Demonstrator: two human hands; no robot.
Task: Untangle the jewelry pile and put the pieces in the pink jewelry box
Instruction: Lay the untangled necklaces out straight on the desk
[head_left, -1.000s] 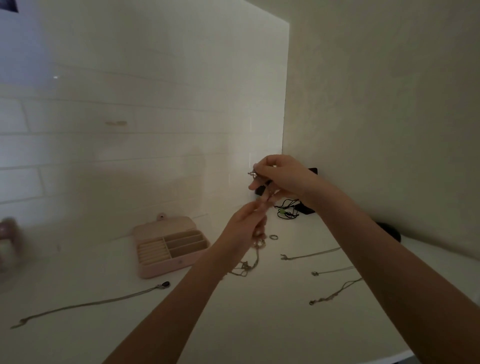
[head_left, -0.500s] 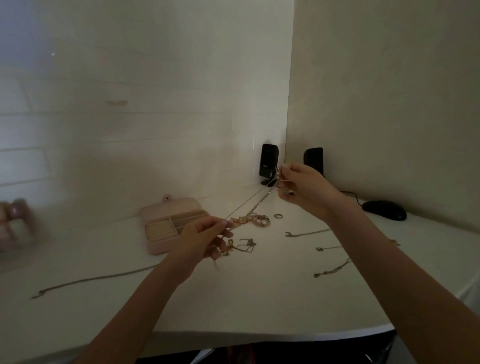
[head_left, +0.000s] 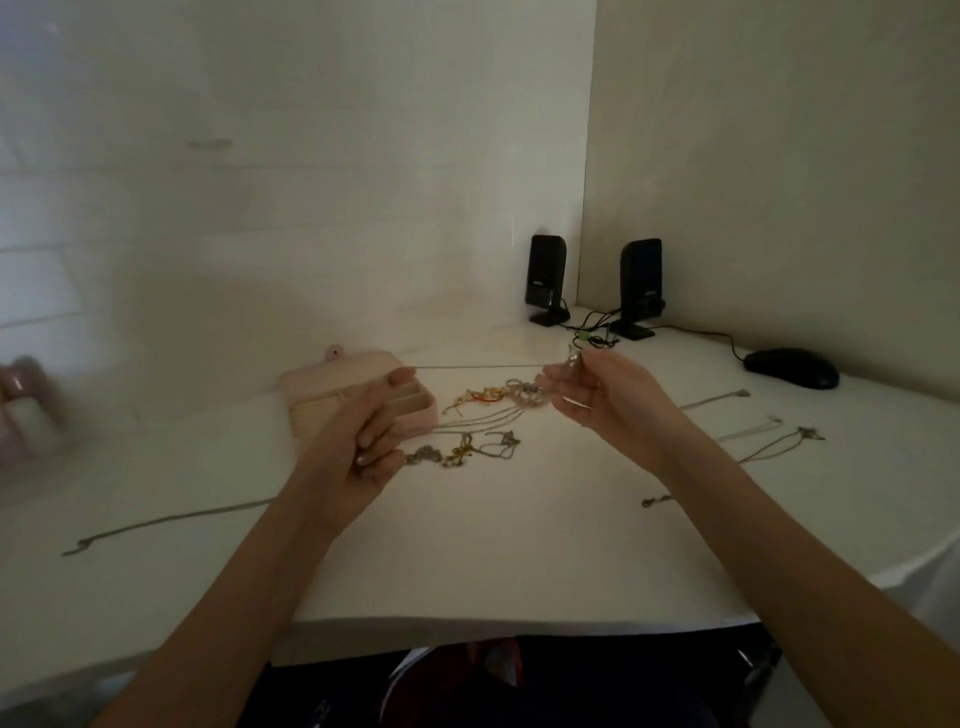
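Observation:
A thin silver chain (head_left: 478, 367) is stretched level between my two hands above the white table (head_left: 493, 561). My left hand (head_left: 363, 436) pinches one end over the open pink jewelry box (head_left: 332, 379). My right hand (head_left: 608, 400) pinches the other end, where a small pendant shows at the fingertips. Under the chain lies the tangled jewelry pile (head_left: 498, 400) of gold and silver pieces. A second small tangle (head_left: 462, 451) lies just in front of it.
Separate chains lie spread on the table: a long chain (head_left: 166, 525) at front left and several chains (head_left: 763, 434) at right. Two black speakers (head_left: 545, 280) with cables stand in the back corner. A black mouse (head_left: 792, 368) sits at right. A blurred pink object (head_left: 23, 410) is at far left.
My hands have dropped lower and moved apart, and the chain between them has gone from slanted to level. The view has tilted down, showing the table's front edge.

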